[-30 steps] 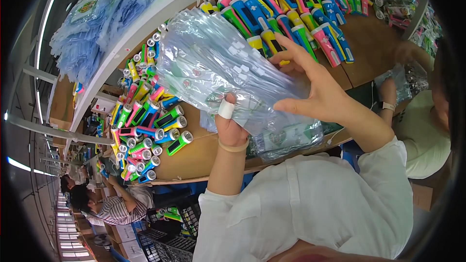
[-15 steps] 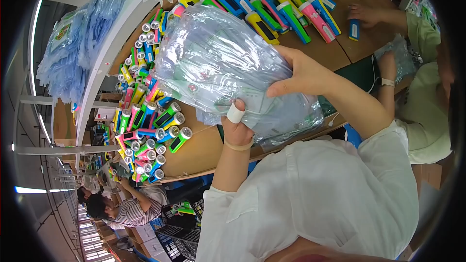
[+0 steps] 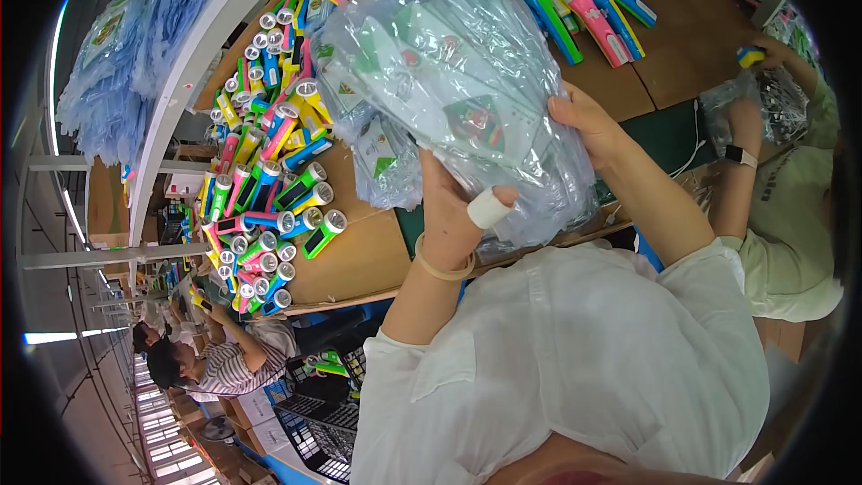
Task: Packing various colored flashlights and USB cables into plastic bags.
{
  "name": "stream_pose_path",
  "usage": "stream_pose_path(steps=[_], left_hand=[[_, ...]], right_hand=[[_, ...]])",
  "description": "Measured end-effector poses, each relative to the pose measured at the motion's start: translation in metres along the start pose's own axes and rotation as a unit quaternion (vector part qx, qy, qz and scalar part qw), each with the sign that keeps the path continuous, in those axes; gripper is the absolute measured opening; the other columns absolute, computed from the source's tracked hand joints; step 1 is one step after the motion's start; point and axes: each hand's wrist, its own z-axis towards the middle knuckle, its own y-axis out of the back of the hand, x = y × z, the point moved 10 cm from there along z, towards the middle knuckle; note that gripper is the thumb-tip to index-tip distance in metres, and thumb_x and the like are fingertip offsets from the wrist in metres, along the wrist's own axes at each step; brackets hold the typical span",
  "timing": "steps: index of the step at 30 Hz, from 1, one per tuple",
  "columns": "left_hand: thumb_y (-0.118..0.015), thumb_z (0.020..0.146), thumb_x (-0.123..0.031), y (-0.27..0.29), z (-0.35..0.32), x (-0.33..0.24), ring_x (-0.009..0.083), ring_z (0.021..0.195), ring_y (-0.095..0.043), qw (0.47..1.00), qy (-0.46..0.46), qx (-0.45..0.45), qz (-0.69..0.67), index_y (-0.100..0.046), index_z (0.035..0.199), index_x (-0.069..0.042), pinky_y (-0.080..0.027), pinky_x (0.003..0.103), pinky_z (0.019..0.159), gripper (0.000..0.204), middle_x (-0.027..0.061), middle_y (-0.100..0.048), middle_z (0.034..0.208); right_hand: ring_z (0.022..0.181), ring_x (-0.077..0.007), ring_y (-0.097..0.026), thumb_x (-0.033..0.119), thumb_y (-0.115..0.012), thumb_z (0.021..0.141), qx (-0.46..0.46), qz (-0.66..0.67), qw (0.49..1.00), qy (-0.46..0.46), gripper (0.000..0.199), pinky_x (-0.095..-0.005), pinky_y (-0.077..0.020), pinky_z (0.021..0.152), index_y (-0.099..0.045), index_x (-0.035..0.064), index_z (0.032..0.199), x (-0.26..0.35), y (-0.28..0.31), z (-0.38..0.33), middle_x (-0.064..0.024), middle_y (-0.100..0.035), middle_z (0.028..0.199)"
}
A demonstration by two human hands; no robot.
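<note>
Bag stack: clear printed plastic bags [image 3: 467, 63] at 12 o'clock, lifted between your hands; glare blurs the print.
Left hand: yours [image 3: 456, 216], thumb [image 3: 492, 206] wrapped in white, lying over the near edge; fingers tucked under, mostly hidden. You're gripping the stack.
Right hand: yours [image 3: 588, 128], pinching the stack's 4 o'clock edge, thumb on top, fingers out of sight.
Hard to see: lower bags [image 3: 382, 162] at 8 o'clock of the stack, partly covered; toy flashlights [image 3: 543, 22] at 1 o'clock, cut off by the rim.
Crate: black plastic [image 3: 310, 427] at 7 o'clock; green pieces [image 3: 330, 365] show beside or in it, cannot tell which.
Shelf: bluish bags [image 3: 148, 54] heaped at 10 o'clock.
Changed: a second ago your right hand was spread beside the stack; now it's closed on it, and the print faces up more.
</note>
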Motion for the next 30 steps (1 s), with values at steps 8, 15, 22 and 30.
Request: stream_pose_path(steps=[8, 15, 22, 30], left_hand=[[-0.076, 0.081, 0.000, -0.020, 0.001, -0.028, 0.0273, 0.138, -0.041, 0.975, -0.101, -0.010, 0.198, -0.012, 0.157, 0.004, -0.037, 0.039, 0.113, 0.100, 0.0174, -0.032, 0.155], [-0.068, 0.076, 0.009, -0.049, -0.015, -0.058, 0.0429, 0.127, -0.053, 0.840, -0.283, 0.007, 0.462, -0.060, 0.135, -0.002, -0.047, 0.045, 0.105, 0.061, 0.0251, -0.048, 0.145], [-0.057, 0.051, 0.013, -0.058, -0.036, -0.060, 0.0477, 0.126, -0.053, 0.735, -0.413, 0.033, 0.537, -0.072, 0.119, -0.004, -0.044, 0.052, 0.104, 0.072, 0.0194, -0.055, 0.137], [-0.072, 0.077, -0.002, -0.061, -0.040, -0.067, 0.0341, 0.122, -0.058, 0.713, -0.398, -0.032, 0.577, -0.073, 0.112, -0.017, -0.039, 0.052, 0.106, 0.038, 0.0128, -0.063, 0.131]], right_hand=[[0.114, -0.0217, -0.064, 0.036, -0.081, 0.084, -0.036, 0.049, 0.996, 0.070, 0.077, -0.0384, -0.0522, 0.099, -0.043, 0.0028, 0.143, -0.012, 0.018, -0.006, -0.0114, -0.062, 0.129], [0.117, -0.0230, -0.063, 0.021, -0.083, 0.081, -0.020, 0.024, 0.995, 0.098, 0.073, -0.0407, -0.0501, 0.101, -0.046, 0.0037, 0.141, -0.013, 0.029, -0.009, -0.0100, -0.064, 0.128], [0.115, -0.0248, -0.065, 0.014, -0.078, 0.083, -0.025, 0.006, 0.991, 0.130, 0.055, -0.0418, -0.0520, 0.100, -0.058, 0.0019, 0.133, -0.004, 0.020, -0.017, -0.0113, -0.066, 0.128], [0.120, -0.0262, -0.061, 0.008, -0.084, 0.076, -0.080, 0.022, 0.990, 0.115, 0.071, -0.0435, -0.0473, 0.104, -0.051, 0.0042, 0.139, -0.014, 0.050, -0.016, -0.0113, -0.063, 0.130]])
